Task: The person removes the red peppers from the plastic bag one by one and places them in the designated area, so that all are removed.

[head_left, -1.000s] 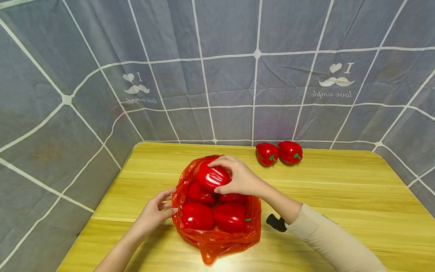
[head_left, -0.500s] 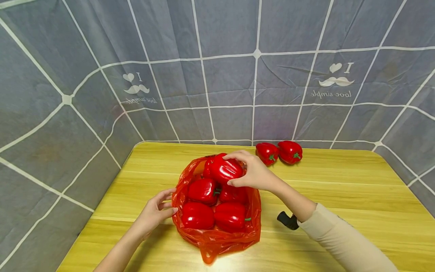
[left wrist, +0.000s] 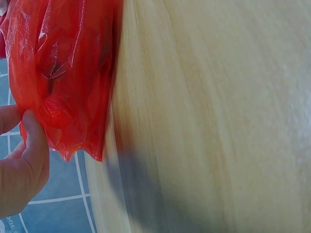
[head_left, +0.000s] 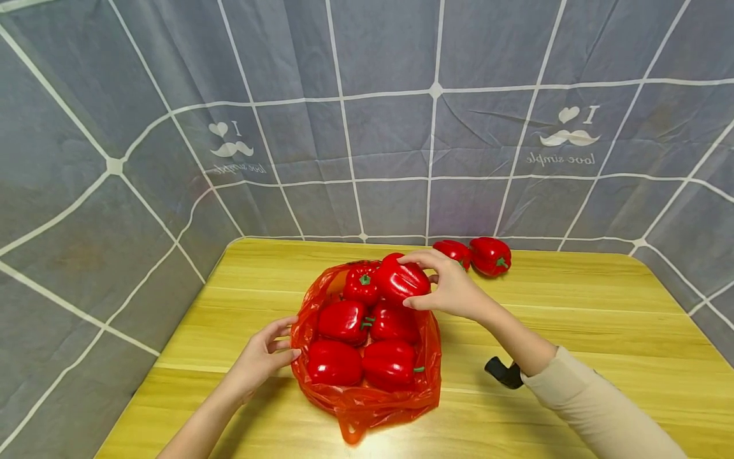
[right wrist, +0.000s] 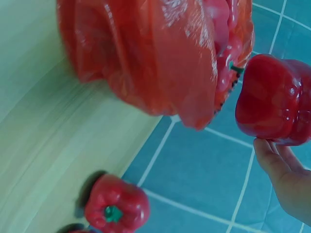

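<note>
In the head view a red plastic bag (head_left: 395,408) stands on the wooden table, its mouth spread wide. Several glossy red bell peppers with green stems sit inside, among them a front-left pepper (head_left: 334,363) and a back pepper (head_left: 362,285). My left hand (head_left: 265,354) pinches the bag's left rim, and the left wrist view shows those fingertips at the red film (left wrist: 63,97). Above the bag's back right side, my right hand (head_left: 447,285) grips another bell pepper (head_left: 400,280) between thumb and fingers. The right wrist view has this pepper (right wrist: 274,99) outside the bag's edge.
Two more red bell peppers, including the right-hand one (head_left: 490,256), lie at the table's back edge, right of the bag. A grey curtain (head_left: 390,146) with white lines hangs behind. A black object (head_left: 503,373) is at my right wrist.
My right hand has carried its bell pepper rightward and slightly back over the bag, uncovering the pepper at the back. The left hand and the bag hold the same place.
</note>
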The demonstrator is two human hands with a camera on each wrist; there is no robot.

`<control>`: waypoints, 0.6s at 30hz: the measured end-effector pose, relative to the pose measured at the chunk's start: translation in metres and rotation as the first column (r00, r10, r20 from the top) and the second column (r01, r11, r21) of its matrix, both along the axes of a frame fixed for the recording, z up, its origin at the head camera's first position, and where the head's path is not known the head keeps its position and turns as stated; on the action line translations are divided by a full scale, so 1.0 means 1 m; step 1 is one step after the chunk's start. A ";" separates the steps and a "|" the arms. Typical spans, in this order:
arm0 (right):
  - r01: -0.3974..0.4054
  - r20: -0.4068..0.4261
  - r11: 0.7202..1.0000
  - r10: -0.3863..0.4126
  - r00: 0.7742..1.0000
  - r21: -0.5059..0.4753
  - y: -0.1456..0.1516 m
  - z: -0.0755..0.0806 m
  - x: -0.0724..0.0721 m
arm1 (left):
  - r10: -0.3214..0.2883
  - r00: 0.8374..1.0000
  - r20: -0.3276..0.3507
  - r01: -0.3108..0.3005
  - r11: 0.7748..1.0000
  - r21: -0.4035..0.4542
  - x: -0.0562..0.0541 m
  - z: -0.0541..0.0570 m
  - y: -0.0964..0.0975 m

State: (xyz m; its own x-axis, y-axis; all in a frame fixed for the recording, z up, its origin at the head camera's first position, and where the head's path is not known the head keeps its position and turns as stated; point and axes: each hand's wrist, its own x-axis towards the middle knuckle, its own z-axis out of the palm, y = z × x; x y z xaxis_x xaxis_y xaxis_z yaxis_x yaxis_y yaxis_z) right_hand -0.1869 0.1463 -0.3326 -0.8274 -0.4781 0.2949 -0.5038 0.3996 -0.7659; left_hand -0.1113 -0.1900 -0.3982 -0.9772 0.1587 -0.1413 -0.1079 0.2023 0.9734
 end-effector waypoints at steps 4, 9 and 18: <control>0.034 0.003 0.999 -0.034 0.999 0.007 0.010 0.001 0.001 | -0.001 1.000 0.002 0.001 1.000 0.001 -0.001 0.000 0.000; 0.084 0.007 0.996 -0.083 0.996 -0.012 0.024 0.002 0.002 | 0.007 1.000 0.005 -0.007 1.000 -0.001 -0.001 0.001 0.000; 0.168 0.006 0.986 -0.168 0.986 -0.005 0.054 -0.006 0.002 | 0.007 1.000 0.005 -0.007 1.000 0.001 0.000 0.002 0.001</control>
